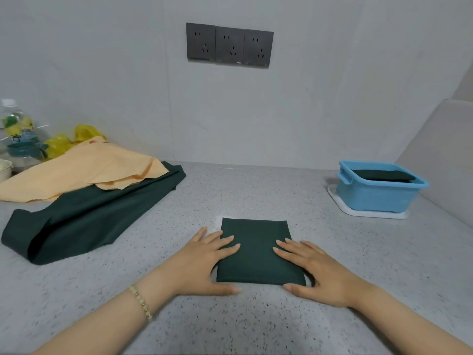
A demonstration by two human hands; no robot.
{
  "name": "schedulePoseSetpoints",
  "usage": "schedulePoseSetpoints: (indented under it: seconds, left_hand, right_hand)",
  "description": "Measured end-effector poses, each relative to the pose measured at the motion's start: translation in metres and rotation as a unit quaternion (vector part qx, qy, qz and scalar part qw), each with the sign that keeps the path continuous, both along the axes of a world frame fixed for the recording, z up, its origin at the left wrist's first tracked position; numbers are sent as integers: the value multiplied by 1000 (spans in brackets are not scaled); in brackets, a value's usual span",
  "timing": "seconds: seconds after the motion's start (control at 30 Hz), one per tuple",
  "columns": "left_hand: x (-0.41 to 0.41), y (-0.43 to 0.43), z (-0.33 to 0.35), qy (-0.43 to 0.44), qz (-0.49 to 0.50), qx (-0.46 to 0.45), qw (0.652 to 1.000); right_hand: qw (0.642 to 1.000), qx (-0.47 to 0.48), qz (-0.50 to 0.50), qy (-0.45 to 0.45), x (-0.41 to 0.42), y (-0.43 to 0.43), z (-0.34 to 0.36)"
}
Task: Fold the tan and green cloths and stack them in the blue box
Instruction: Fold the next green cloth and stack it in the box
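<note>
Straight, slightly spread fingers point(226, 245) of the left hand point(204, 262) and of the right hand point(317, 270) press flat on a folded green cloth point(258, 254) lying on the worktop point(256, 190). Beyond the right fingers stands the blue box point(378, 196) holding a folded dark cloth point(384, 175). Beyond the left fingers lie an unfolded green cloth point(97, 213) and, over it, a tan cloth point(84, 170).

No legible text anywhere.
</note>
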State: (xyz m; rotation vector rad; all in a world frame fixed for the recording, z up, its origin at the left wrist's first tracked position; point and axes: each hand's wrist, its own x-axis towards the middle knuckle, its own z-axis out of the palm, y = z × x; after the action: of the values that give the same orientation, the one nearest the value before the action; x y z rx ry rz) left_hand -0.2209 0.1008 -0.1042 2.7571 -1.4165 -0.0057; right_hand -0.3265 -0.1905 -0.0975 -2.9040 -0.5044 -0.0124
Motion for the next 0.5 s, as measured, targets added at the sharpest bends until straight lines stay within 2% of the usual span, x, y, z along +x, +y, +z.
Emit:
schedulePoseSetpoints:
  seconds: [0.17,0.3,0.4,0.5]
  left_hand:
    - [1,10,6,-55,-2,9,998]
    - [2,8,10,-50,-2,0,999]
    - [6,7,11,-51,2,-34,998]
    - [7,3,5,-73,9,-117,990]
  right_hand:
    - [998,-47,6,-47,-5,-9,7]
    - [996,-59,9,-73,1,-10,7]
    - [993,-7,-11,-116,8,-12,4]
    - [982,100,-70,-147,13,-8,-1]
